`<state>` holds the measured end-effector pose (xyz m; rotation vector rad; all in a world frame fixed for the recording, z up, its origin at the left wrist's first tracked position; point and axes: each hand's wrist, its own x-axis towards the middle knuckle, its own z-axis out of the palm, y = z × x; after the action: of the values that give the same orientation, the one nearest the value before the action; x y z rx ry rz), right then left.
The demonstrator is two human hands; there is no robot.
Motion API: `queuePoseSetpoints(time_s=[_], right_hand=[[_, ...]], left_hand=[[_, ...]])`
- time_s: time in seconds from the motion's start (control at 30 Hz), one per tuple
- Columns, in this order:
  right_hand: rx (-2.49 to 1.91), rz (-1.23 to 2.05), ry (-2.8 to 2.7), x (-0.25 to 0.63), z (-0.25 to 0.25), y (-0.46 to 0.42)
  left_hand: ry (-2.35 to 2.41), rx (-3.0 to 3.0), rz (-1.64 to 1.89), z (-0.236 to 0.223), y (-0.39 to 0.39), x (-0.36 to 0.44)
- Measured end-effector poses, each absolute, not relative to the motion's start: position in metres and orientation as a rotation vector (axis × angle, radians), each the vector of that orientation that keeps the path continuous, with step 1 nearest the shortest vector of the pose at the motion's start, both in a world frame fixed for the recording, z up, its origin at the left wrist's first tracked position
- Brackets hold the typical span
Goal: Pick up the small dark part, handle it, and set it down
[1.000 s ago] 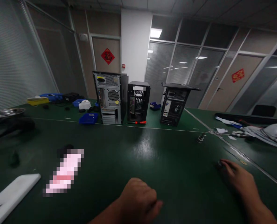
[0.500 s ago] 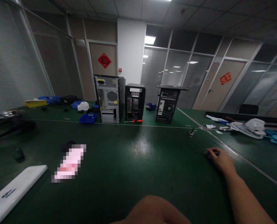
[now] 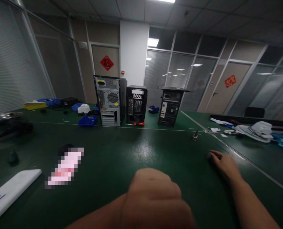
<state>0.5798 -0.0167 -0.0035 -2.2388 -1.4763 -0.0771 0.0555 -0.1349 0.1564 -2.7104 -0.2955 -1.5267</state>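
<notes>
My left hand is raised close to the camera at the bottom middle, back of the hand toward me. Its fingers are curled into a fist, so whatever is inside is hidden. Low over the green table on the right, my right hand has thumb and forefinger nearly together. At their tips is a small dark thing, too small to name. A small metal piece stands on the table a little beyond this hand.
Three computer cases stand at the back, with a red-handled screwdriver before the middle one. Blue trays lie beside them. At left are a white slab and a blurred-out pink item. White items lie far right.
My left fist has risen further into view from the bottom edge. My right hand has barely moved, its fingertips shifting slightly against the small dark thing.
</notes>
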Motion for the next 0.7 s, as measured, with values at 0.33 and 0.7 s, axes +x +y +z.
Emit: queuePoseSetpoints(time_s=[0.33,0.7], right_hand=[[-2.247,-0.199,-1.54,0.563,-0.019,-0.011],[-1.428,0.24,-2.178,0.354,0.033,-0.028]], left_hand=[[-1.462,-2.745,-0.786,0.033,-0.046,0.054],[-1.654,-2.839,-0.491,0.025,-0.04,0.059]])
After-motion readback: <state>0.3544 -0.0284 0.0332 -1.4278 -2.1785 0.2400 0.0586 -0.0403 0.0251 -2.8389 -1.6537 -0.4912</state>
